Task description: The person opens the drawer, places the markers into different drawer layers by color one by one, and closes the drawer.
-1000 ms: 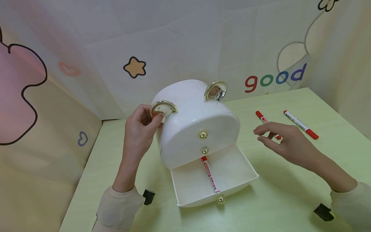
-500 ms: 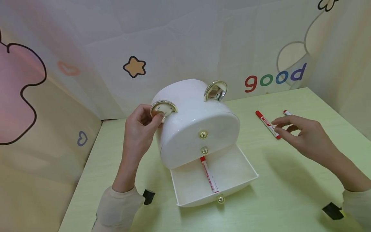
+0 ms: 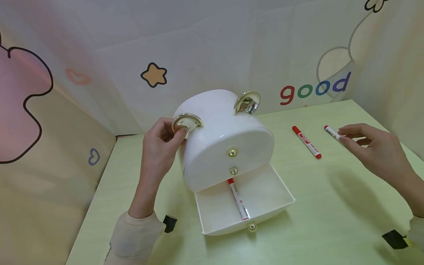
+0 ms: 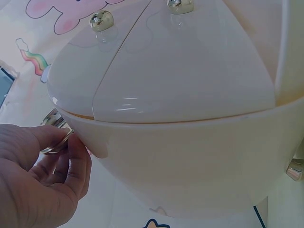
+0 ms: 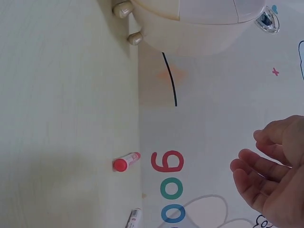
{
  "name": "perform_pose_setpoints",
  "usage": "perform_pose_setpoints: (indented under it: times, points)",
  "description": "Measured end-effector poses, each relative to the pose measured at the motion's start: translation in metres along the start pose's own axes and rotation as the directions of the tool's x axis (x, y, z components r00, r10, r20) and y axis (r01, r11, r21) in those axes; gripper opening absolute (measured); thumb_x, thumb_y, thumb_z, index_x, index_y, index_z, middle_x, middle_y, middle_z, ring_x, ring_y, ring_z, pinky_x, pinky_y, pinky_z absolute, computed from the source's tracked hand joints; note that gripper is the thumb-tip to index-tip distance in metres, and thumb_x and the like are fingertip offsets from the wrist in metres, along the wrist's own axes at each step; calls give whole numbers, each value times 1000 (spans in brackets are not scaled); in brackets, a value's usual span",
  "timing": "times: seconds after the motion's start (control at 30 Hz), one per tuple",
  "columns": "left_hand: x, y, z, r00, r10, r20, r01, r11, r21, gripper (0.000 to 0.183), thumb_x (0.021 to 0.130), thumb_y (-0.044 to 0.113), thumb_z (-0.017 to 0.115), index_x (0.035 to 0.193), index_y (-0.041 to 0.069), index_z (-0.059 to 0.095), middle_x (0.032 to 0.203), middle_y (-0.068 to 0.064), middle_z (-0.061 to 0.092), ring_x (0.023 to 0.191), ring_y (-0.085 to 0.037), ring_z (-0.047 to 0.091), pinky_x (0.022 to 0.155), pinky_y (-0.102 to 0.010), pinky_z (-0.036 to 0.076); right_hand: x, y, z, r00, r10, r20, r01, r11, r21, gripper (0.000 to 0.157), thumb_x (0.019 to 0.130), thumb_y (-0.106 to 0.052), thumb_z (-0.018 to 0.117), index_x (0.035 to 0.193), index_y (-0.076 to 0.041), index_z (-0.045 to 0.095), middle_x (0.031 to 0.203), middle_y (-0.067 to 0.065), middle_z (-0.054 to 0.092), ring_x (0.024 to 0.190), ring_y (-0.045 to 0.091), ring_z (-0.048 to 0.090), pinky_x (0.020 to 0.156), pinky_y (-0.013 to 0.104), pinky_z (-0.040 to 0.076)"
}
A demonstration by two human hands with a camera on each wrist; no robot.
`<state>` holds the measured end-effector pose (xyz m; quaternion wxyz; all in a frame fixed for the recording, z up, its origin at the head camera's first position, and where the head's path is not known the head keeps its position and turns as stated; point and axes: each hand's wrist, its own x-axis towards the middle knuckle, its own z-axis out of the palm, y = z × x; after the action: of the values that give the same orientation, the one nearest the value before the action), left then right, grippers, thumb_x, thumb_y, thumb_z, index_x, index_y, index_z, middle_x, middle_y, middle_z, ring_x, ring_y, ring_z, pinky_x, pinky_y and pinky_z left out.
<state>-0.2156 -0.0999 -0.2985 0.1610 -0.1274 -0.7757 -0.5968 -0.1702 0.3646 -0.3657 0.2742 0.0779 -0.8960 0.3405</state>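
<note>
A white storage box (image 3: pixel 212 121) with gold ears and round gold knobs stands mid-table. Its bottom drawer (image 3: pixel 268 191) is pulled out, and a red-capped marker (image 3: pixel 237 200) lies inside. My left hand (image 3: pixel 162 141) pinches the left gold ear (image 3: pixel 187 120) between thumb and fingers, also seen in the left wrist view. My right hand (image 3: pixel 375 149) hovers over the far-right marker (image 3: pixel 332 132), covering most of it in the head view; its fingers are loosely bent with nothing between them. Left of that hand lies another red marker (image 3: pixel 306 142).
The pale green table (image 3: pixel 318 228) meets a printed cloth backdrop (image 3: pixel 212 44) at the back. Similar cloth hangs on both sides. The right gold ear (image 3: pixel 246 103) sticks up from the box top. A black block-like piece (image 3: pixel 170 223) shows at the left cuff.
My right hand has moved rightward, past the nearer loose marker to the far-right one. The marker in the drawer has rolled slightly left. My left hand stays on the ear.
</note>
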Motion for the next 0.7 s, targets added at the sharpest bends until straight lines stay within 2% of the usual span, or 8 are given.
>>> perform_pose_setpoints:
  times: [0.17, 0.27, 0.37, 0.4, 0.5, 0.6, 0.67, 0.7]
  points:
    - [1, 0, 1, 1000, 3, 2, -3, 1000, -4, 10, 95, 2, 72, 99, 0, 63, 90, -10, 67, 77, -18, 65, 71, -25, 62, 0, 12, -7, 998, 66, 4, -66, 997, -42, 16, 94, -1, 70, 109, 3, 73, 91, -47, 53, 74, -24, 51, 67, -4, 42]
    - [1, -1, 1, 1000, 2, 3, -2, 1000, -6, 10, 95, 2, 71, 100, 0, 63, 90, -10, 67, 78, -18, 65, 71, -24, 62, 1, 16, -10, 996, 95, -1, -94, 990, -102, 16, 95, -1, 69, 109, 6, 71, 93, -18, 73, 73, -27, 45, 67, -6, 38]
    - [1, 0, 1, 1000, 0, 4, 0, 1000, -5, 10, 95, 2, 71, 100, 0, 63, 91, -10, 67, 78, -17, 65, 71, -24, 63, 2, 19, -10, 991, 131, 6, -128, 977, -169, 17, 96, -3, 68, 109, 8, 70, 100, 22, 75, 72, -25, 41, 63, -5, 35]
    - [1, 0, 1, 1000, -2, 4, 2, 1000, -4, 10, 95, 2, 71, 100, 0, 63, 91, -11, 67, 78, -17, 65, 71, -24, 63, 2, 19, -10, 990, 143, 12, -138, 974, -181, 18, 96, -3, 68, 110, 9, 69, 105, 33, 70, 73, -18, 48, 60, -3, 35]
    - [1, 0, 0, 1000, -4, 3, 4, 1000, -2, 10, 95, 2, 72, 100, 0, 63, 91, -11, 67, 78, -18, 65, 72, -24, 63, 4, 21, -9, 982, 185, 37, -174, 963, -206, 21, 99, -6, 66, 112, 9, 67, 108, 35, 68, 82, 15, 64, 52, 5, 38]
    - [0, 0, 0, 1000, -7, 4, 7, 1000, -3, 11, 95, 2, 72, 101, 0, 63, 91, -11, 67, 79, -18, 65, 72, -24, 63, 6, 23, -7, 973, 220, 66, -202, 957, -210, 24, 100, -8, 64, 114, 11, 65, 110, 36, 67, 93, 49, 61, 46, 15, 42]
    - [0, 0, 0, 1000, -9, 4, 9, 1000, -3, 11, 95, 2, 72, 101, 0, 63, 91, -10, 67, 79, -18, 65, 72, -24, 62, 7, 26, -6, 967, 241, 86, -218, 951, -218, 26, 101, -11, 63, 116, 11, 65, 109, 36, 67, 92, 47, 61, 45, 20, 44]
    - [0, 1, 0, 1000, -8, 4, 9, 1000, -3, 11, 95, 2, 72, 101, 0, 63, 91, -10, 67, 78, -18, 65, 72, -24, 62, 8, 27, -5, 964, 247, 95, -221, 950, -222, 27, 102, -12, 64, 116, 11, 65, 108, 35, 67, 88, 42, 63, 45, 21, 45]
